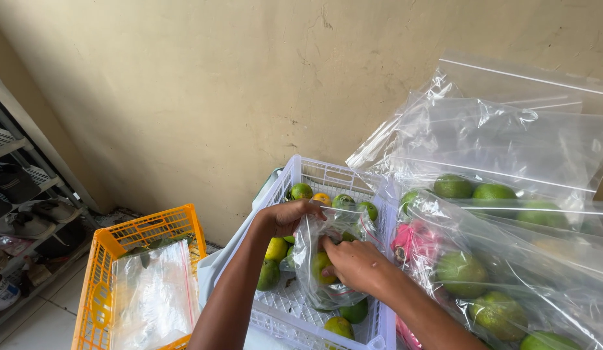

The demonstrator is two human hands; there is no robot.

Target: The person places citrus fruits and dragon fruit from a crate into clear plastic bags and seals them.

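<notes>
My left hand [289, 216] grips the top edge of a clear zip bag [327, 288] and holds it up over a white plastic crate [327, 174]. My right hand [355, 264] presses against the bag's side, fingers around a yellow-green citrus fruit [322, 266] inside it. Several green and yellow citrus fruits [275, 249] lie loose in the crate around the bag.
Clear zip bags filled with green fruits [489, 259] are stacked at the right, with something pink [411, 241] among them. An orange crate [120, 240] holding empty clear bags [155, 295] stands at the left. A shoe rack [23, 214] lines the far left. A beige wall rises behind.
</notes>
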